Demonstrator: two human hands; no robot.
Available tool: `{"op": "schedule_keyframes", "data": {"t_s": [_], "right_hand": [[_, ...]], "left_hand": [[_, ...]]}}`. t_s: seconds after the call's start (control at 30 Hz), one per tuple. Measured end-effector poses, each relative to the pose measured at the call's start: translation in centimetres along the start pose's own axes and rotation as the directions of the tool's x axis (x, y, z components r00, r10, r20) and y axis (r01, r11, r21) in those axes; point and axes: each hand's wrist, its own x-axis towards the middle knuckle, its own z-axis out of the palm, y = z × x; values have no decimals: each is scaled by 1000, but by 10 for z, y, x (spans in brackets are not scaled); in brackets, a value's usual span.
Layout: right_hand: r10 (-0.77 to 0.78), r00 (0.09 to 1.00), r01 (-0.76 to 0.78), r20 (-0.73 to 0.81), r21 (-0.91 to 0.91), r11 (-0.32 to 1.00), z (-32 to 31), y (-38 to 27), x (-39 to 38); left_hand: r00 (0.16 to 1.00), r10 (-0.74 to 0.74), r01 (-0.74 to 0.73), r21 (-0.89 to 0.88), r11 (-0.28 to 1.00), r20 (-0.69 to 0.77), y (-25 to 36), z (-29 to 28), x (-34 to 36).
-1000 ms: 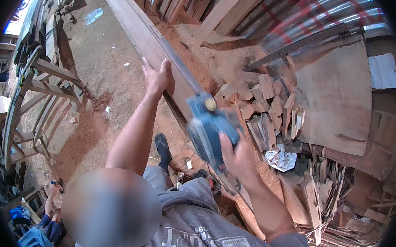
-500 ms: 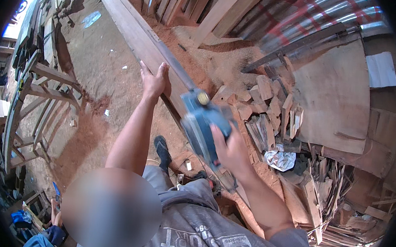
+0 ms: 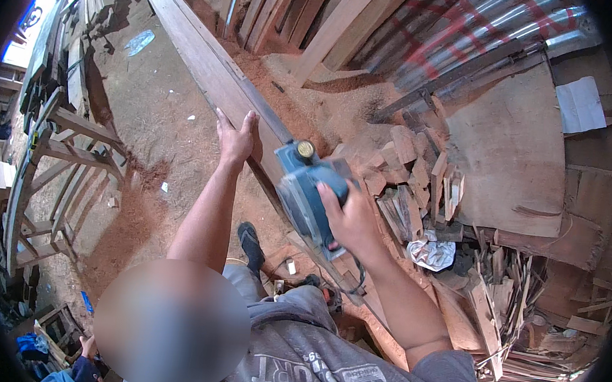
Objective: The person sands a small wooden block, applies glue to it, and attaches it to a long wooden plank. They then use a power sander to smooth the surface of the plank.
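Observation:
A long reddish-brown wooden plank (image 3: 200, 59) runs diagonally from the top left down toward my body. My left hand (image 3: 235, 143) grips the plank's left edge, with the thumb over its upper face and fingers along the outer side. My right hand (image 3: 350, 219) is closed round the handle of a blue-green electric planer (image 3: 309, 191), which rests on the plank right of my left hand. A round yellowish knob tops its front end. The cord (image 3: 359, 274) loops down from its rear, and the planer's underside is hidden.
Wood offcuts (image 3: 407, 162) and a white crumpled bag (image 3: 431, 251) lie to the right. Upright boards (image 3: 345, 30) lean at the back beside sawdust. A wooden frame (image 3: 75, 146) stands left. Another person's hand (image 3: 87, 346) shows at the lower left, next to a blue bundle.
The planer and my right hand have shifted slightly up and left on the plank. My left hand keeps its hold. The other person's hand at the lower left has moved.

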Motion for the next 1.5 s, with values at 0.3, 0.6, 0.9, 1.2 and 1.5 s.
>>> {"op": "schedule_keyframes", "data": {"t_s": [0.3, 0.6, 0.9, 1.2, 1.5], "right_hand": [[-174, 982, 168, -76, -86, 982, -13, 63, -84], [-37, 999, 37, 0, -51, 998, 1, 12, -21], [-24, 999, 23, -32, -46, 999, 3, 7, -13], [-41, 999, 42, -5, 8, 999, -13, 52, -78], [50, 997, -52, 59, 38, 998, 0, -23, 15]], "left_hand": [[998, 64, -64, -18, 998, -16, -10, 5, 11], [997, 73, -72, -44, 996, 25, -13, -3, 20], [1000, 14, -14, 3, 1000, -1, 6, 2, 2], [999, 52, -52, 3, 999, -13, 4, -1, 4], [999, 51, -50, -22, 998, 17, -9, -1, 17]]}}
